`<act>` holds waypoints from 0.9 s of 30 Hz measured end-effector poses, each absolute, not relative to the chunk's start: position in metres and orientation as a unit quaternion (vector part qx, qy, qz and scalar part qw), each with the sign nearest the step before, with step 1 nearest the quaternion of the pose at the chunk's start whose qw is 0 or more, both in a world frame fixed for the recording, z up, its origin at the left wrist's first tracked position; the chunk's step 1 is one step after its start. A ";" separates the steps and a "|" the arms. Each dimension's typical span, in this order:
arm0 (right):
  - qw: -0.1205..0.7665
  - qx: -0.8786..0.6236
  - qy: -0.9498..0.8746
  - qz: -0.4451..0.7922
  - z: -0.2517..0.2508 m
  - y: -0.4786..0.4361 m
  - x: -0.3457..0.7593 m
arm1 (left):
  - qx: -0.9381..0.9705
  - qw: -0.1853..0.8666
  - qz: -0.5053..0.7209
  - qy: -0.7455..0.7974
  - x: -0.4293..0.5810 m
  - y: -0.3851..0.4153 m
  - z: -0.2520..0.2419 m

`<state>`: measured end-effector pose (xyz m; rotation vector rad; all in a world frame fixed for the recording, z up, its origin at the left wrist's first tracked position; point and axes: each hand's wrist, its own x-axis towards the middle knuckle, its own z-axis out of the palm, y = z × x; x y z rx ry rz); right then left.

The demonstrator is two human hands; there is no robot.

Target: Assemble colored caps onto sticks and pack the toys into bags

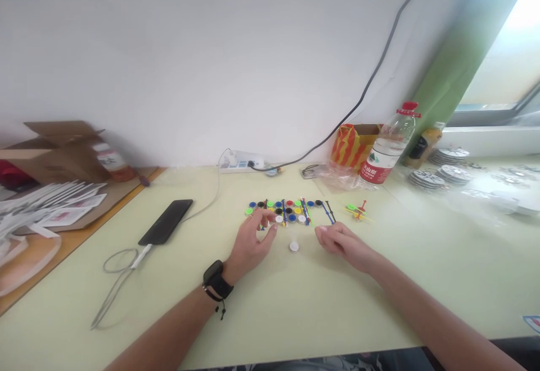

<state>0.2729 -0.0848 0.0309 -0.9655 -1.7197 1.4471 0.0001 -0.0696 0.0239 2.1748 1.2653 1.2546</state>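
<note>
My left hand (255,238) hovers over the front left of rows of small coloured discs (292,218). Its thumb and fingers are apart, and I see nothing between them; a white disc (279,220) lies just beyond its fingertips. Among the discs stand bundles of thin coloured plastic sticks (284,212). A lone white disc (294,246) rests on the table between my hands. My right hand (340,241) is closed with curled fingers, near a blue and a black stick (328,212); whatever it may hold is hidden.
A yellow-green-red stick piece (358,210) lies to the right. Behind it stand a large water bottle (387,147) and a striped bag (348,147). A black phone (166,222) with cables lies left. A power strip (242,164) sits by the wall, stacked discs (427,180) far right.
</note>
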 end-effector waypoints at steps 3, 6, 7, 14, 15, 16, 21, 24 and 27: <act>0.375 -0.395 -0.631 0.553 0.027 -0.077 0.277 | 0.763 0.180 0.431 0.446 0.001 -0.070 0.023; 0.415 -0.467 -0.618 0.478 0.021 -0.068 0.281 | 0.768 0.194 0.425 0.438 0.003 -0.070 0.021; 0.424 -0.496 -0.622 0.434 0.018 -0.064 0.283 | 0.769 0.197 0.423 0.436 0.003 -0.070 0.020; 0.408 -0.575 -0.700 0.113 -0.010 -0.044 0.297 | 0.768 0.209 0.418 0.439 0.004 -0.067 0.020; 0.399 -0.571 -0.712 0.089 -0.014 -0.042 0.298 | 0.768 0.210 0.418 0.438 0.004 -0.067 0.020; 0.388 -0.566 -0.724 0.073 -0.018 -0.041 0.299 | 0.769 0.211 0.418 0.436 0.004 -0.067 0.020; 0.357 -0.559 -0.745 0.069 -0.030 -0.033 0.303 | 0.768 0.213 0.422 0.432 0.004 -0.066 0.018; 0.369 -0.571 -0.729 0.075 -0.032 -0.028 0.303 | 0.759 0.222 0.430 0.436 0.004 -0.064 0.016; 0.367 -0.591 -0.715 0.067 -0.031 -0.025 0.302 | 0.748 0.232 0.441 0.439 0.004 -0.062 0.015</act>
